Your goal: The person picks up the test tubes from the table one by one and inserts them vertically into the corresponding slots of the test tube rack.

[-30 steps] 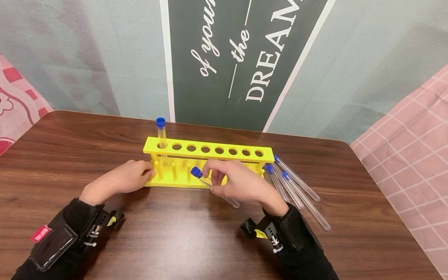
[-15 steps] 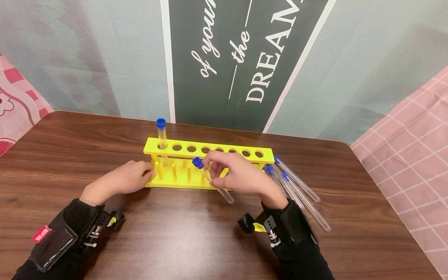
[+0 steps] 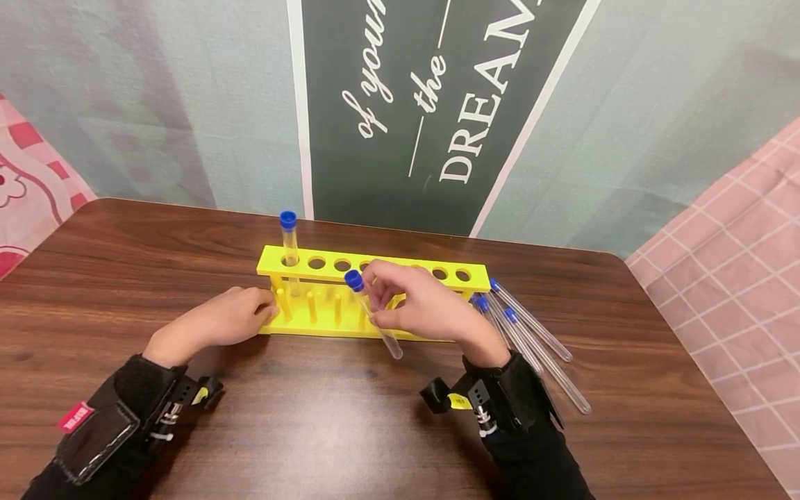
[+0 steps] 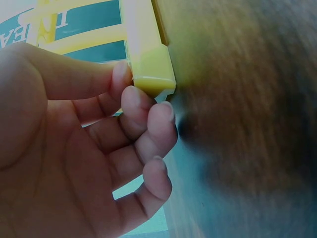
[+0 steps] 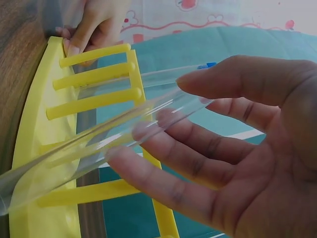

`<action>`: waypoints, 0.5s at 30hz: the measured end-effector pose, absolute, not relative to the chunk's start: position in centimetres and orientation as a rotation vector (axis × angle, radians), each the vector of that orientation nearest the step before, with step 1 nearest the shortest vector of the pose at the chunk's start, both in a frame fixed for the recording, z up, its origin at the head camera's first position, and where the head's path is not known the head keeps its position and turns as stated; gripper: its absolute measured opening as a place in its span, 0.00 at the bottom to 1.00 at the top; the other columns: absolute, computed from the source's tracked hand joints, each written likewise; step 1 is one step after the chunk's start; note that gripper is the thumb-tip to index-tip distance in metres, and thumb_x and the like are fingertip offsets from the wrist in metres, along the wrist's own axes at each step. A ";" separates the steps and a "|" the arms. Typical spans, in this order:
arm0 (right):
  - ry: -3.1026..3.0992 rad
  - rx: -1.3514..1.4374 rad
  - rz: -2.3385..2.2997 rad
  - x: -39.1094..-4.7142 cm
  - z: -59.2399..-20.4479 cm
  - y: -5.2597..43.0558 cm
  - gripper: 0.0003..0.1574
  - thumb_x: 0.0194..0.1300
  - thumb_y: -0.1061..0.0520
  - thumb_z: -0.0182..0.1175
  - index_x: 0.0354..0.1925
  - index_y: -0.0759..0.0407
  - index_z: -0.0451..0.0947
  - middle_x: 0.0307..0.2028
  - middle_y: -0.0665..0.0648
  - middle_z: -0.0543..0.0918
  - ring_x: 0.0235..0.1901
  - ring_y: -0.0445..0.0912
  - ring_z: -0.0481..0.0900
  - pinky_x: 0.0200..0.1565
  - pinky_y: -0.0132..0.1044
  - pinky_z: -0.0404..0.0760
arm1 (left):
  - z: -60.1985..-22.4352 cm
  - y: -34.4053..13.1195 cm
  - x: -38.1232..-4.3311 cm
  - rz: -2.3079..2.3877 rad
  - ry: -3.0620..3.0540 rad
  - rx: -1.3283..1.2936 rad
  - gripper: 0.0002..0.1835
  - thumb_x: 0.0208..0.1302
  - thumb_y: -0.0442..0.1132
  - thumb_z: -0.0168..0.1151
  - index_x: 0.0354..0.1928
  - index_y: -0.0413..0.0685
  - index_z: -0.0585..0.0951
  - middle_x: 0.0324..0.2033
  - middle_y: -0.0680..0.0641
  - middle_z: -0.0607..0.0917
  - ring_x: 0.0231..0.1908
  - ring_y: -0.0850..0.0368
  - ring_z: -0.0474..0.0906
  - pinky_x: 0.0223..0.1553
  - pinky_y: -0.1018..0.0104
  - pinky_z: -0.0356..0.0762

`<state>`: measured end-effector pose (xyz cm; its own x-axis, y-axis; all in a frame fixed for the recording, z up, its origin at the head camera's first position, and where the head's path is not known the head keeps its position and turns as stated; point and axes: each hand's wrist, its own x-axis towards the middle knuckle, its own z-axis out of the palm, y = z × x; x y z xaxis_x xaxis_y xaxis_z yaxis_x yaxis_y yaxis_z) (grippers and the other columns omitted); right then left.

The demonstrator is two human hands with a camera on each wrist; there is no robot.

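A yellow test tube rack (image 3: 329, 264) stands on the table, one blue-capped test tube (image 3: 290, 239) upright in its leftmost hole. At the rack's left end, my left hand (image 3: 231, 316) pinches the base corner between thumb and fingers; the left wrist view shows this rack end (image 4: 151, 64) close up. My right hand (image 3: 421, 305) holds another clear test tube (image 3: 389, 340) between thumb and fingers, in front of the rack's middle. That tube tilts, its blue cap (image 3: 354, 280) up and to the left, its round bottom toward the near side. Several rack holes are hidden behind the right hand.
Several loose capped test tubes (image 3: 531, 321) lie fanned out on the brown table (image 3: 300, 430) to the right of the rack. Behind the table hangs a cloth backdrop (image 3: 381, 180) with lettering. Pink patterned cloth (image 3: 750, 292) shows on the right.
My right hand has risen slightly and moved a little left, turning the held test tube toward upright as its bottom swings left. The left hand has stayed on the rack end.
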<state>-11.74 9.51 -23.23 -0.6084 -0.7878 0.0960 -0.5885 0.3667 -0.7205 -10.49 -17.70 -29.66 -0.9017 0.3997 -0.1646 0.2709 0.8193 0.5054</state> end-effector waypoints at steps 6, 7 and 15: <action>2.329 -1.185 -1.136 -11.6 -23.2 9.1 0.15 0.52 0.71 0.58 0.39 0.61 0.69 0.26 0.52 0.75 0.32 0.41 0.76 0.37 0.35 0.78 | -29.6 -17.6 -10.4 0.695 2.747 0.514 0.11 0.66 0.34 0.48 0.24 0.43 0.71 0.16 0.50 0.65 0.17 0.58 0.60 0.22 0.66 0.60; 2.326 -1.182 -1.139 -11.6 -23.2 9.0 0.15 0.52 0.71 0.58 0.39 0.60 0.69 0.26 0.52 0.75 0.32 0.41 0.77 0.37 0.35 0.78 | -29.6 -17.6 -10.4 0.695 2.748 0.513 0.11 0.66 0.34 0.48 0.24 0.43 0.71 0.16 0.50 0.65 0.17 0.58 0.60 0.22 0.66 0.60; 2.334 -1.184 -1.143 -11.6 -23.0 8.6 0.14 0.53 0.69 0.59 0.37 0.60 0.68 0.27 0.53 0.75 0.33 0.41 0.77 0.36 0.34 0.78 | -29.7 -17.7 -10.4 0.692 2.746 0.509 0.11 0.66 0.34 0.48 0.24 0.42 0.71 0.16 0.50 0.65 0.17 0.58 0.60 0.22 0.66 0.60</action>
<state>-11.59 8.56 -22.96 -0.6228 -0.7766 0.0945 -0.5509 0.3497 -0.7578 -10.41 -17.66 -29.66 -0.9037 0.3946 -0.1661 0.2688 0.8250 0.4972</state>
